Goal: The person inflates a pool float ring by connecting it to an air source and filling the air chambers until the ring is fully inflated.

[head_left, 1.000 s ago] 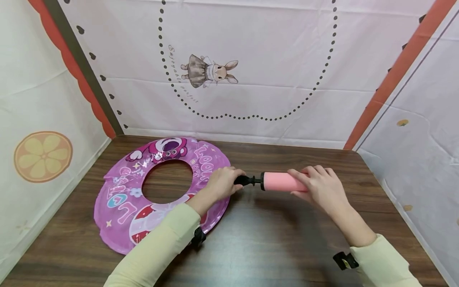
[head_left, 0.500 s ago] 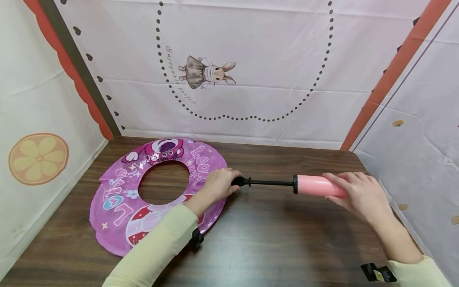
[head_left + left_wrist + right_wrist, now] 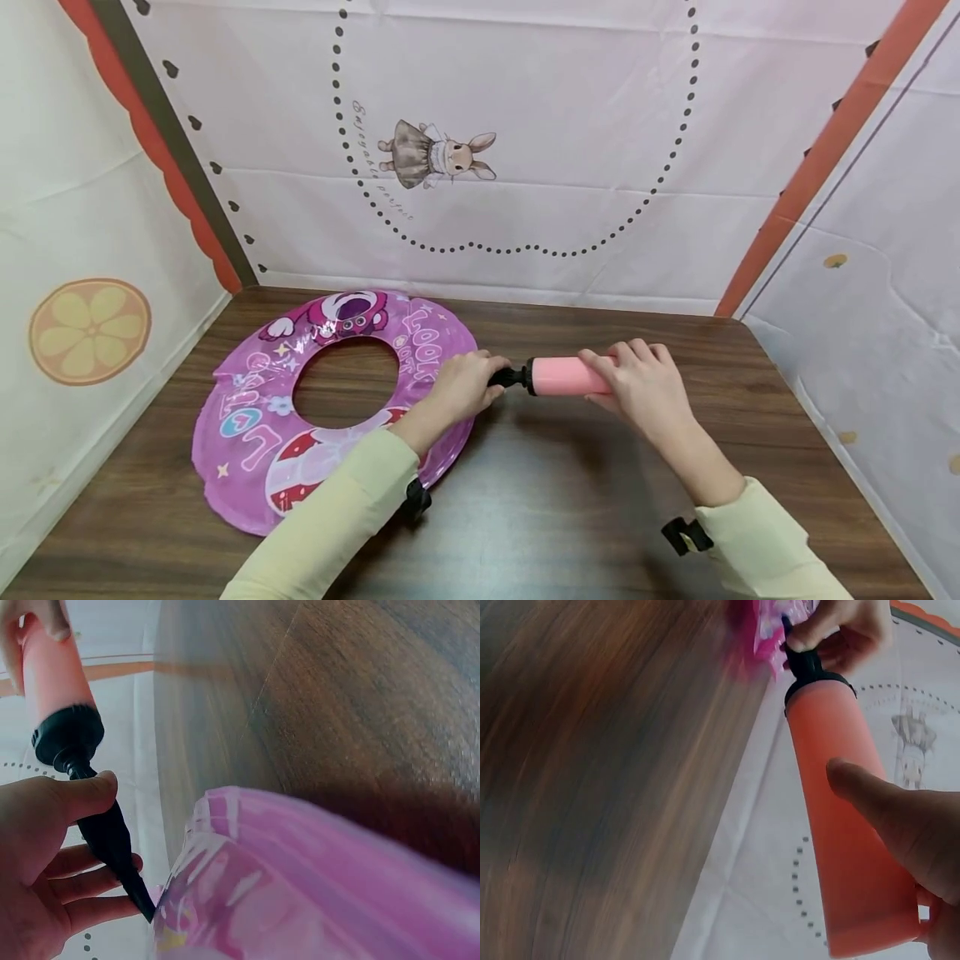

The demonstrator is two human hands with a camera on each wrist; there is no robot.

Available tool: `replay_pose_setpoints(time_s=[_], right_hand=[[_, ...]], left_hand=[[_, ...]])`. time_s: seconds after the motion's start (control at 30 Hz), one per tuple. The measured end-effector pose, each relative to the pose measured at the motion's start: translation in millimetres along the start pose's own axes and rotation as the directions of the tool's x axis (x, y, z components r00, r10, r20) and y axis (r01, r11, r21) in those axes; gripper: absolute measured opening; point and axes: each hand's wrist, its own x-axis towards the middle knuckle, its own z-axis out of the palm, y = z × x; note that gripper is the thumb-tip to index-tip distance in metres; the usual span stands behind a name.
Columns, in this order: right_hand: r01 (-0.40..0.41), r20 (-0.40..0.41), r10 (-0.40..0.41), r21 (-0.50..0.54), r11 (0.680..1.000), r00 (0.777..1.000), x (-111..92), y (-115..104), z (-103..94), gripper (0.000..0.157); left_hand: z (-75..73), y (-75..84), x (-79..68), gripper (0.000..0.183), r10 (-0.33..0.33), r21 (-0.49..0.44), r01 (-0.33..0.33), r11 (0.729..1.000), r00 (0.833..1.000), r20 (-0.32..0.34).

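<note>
A pink hand pump (image 3: 567, 376) with a black end cap lies level above the table between my hands. My left hand (image 3: 463, 385) grips its black tapered nozzle (image 3: 106, 834) between thumb and fingers, the tip right at the edge of a swim ring. My right hand (image 3: 643, 387) holds the pink barrel (image 3: 838, 825), thumb along one side and fingers behind. The cap sits close against the nozzle end, hiding the black rod. Purple and partly filled, with wrinkled edges, the printed swim ring (image 3: 247, 467) lies at the left, my left forearm crossing over it.
The dark wood table (image 3: 555, 517) meets a white printed cloth (image 3: 570, 150) at the back, and similar cloth hangs at both sides. Black wrist mounts (image 3: 686, 536) are strapped at the sleeves.
My right hand drew the pink barrel out to the right, baring the long black rod, then pushed it back left against the nozzle end. My left hand stayed nearly still.
</note>
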Motion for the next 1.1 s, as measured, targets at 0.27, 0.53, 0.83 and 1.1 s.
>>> replay_pose_setpoints(time_s=[0.27,0.53,0.83,1.1], right_hand=[[-0.003,0.031,0.002,0.033,0.999,1.000,-2,4,-2.0,0.056],[-0.023,0.081,0.018,0.053,0.998,0.997,-24,36,-22.5,0.059],[-0.090,0.054,0.088,0.054,0.994,0.995,-51,76,-50.5,0.073],[-0.010,0.074,0.004,0.073,0.997,0.997,-28,40,-26.9,0.052]], left_hand=[[0.0,-0.8,1.1,0.035,-0.065,-0.047,0.067,0.997,0.997,0.037],[-1.2,-0.9,2.0,0.035,-0.081,-0.044,0.084,0.996,0.995,0.061],[-1.9,-4.2,-0.7,0.034,-0.096,-0.051,0.099,0.994,0.994,0.055],[-2.0,2.6,-0.5,0.034,-0.039,-0.038,0.041,0.998,0.998,0.043]])
